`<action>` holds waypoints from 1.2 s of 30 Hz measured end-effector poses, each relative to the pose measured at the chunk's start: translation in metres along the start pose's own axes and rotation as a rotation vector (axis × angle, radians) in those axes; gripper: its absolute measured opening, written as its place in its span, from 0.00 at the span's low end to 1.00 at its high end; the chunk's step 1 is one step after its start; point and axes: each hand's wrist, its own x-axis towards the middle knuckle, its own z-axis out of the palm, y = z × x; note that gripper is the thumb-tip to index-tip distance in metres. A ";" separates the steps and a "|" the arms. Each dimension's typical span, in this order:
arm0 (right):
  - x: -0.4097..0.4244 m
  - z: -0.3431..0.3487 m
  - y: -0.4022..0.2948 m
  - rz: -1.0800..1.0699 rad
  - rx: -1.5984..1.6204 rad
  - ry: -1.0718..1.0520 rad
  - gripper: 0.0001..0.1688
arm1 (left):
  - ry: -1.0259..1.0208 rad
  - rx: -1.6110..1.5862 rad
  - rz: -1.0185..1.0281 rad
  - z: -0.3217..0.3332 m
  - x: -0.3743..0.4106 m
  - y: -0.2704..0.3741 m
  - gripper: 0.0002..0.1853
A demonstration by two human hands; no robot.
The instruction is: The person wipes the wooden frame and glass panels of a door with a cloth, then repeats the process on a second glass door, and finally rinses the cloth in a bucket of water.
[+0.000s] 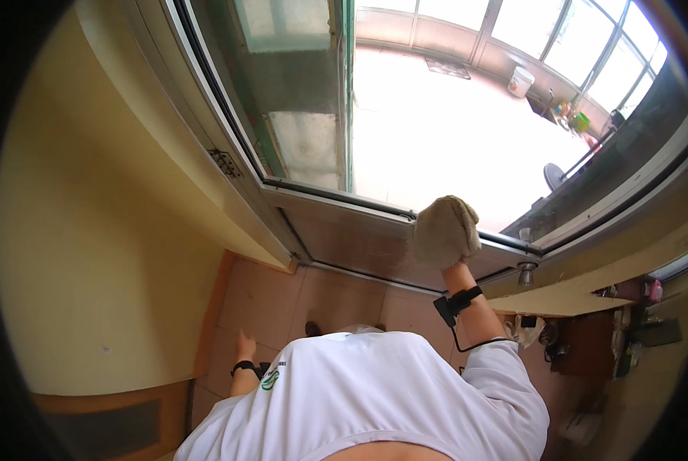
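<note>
A beige fabric mitt [446, 230] covers my right hand, hiding the fingers. It lies against the metal frame [372, 206] of a glazed door, at the crossbar between the glass and the lower panel [355, 236]. Black straps circle both of my wrists, and a cable runs along the right forearm. To the right of the mitt is a round metal door knob [526, 273]. My left hand [246, 346] hangs low by my side above the tiled floor [263, 294], with nothing visible in it.
A yellow wall [119, 230] curves along the left, with a door hinge [224, 163] beside the frame. Through the glass show a white bucket [520, 82], a floor mat [447, 67] and a green container [580, 122]. A brown cabinet [583, 346] stands at the right.
</note>
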 end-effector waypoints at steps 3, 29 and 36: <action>0.009 -0.013 -0.019 -0.028 -0.098 -0.162 0.27 | -0.025 -0.033 0.089 -0.039 0.009 0.032 0.28; 0.063 -0.023 -0.165 0.257 0.040 -0.122 0.33 | -0.265 0.158 0.077 -0.097 0.131 -0.058 0.22; 0.097 -0.003 -0.157 0.119 -0.782 0.030 0.29 | -0.264 0.110 0.115 -0.114 0.165 -0.032 0.23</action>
